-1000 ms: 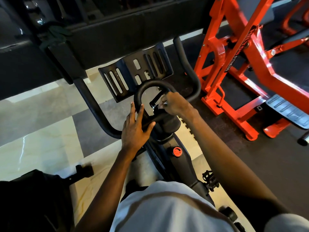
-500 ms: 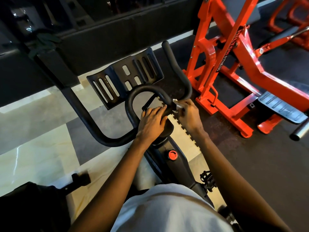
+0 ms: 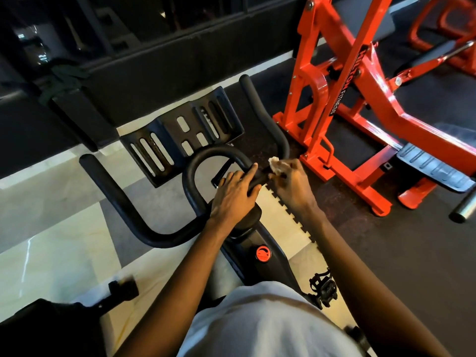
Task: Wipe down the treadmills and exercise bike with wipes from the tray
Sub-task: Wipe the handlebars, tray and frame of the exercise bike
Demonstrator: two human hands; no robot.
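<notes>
The room is sitting dim. Soft light is glinting off the glossy floor tiles (image 3: pixel 51 253) left of the exercise bike (image 3: pixel 189 176) and the orange machine (image 3: pixel 316 99) right of it; the wall (image 3: pixel 154 60) behind it is sinking into black. Straight lines are bowing toward the edges, and the shirt (image 3: pixel 257 318) below is blurring.

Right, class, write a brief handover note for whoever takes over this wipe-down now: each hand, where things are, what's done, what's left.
Left hand grips the black looped handlebar of the black exercise bike.
Right hand pinches a crumpled white wipe against that loop's right side.
Tray and treadmills: not in view.
Done: cannot tell how much is wiped.
Left: rest of the bike, then treadmills.
</notes>
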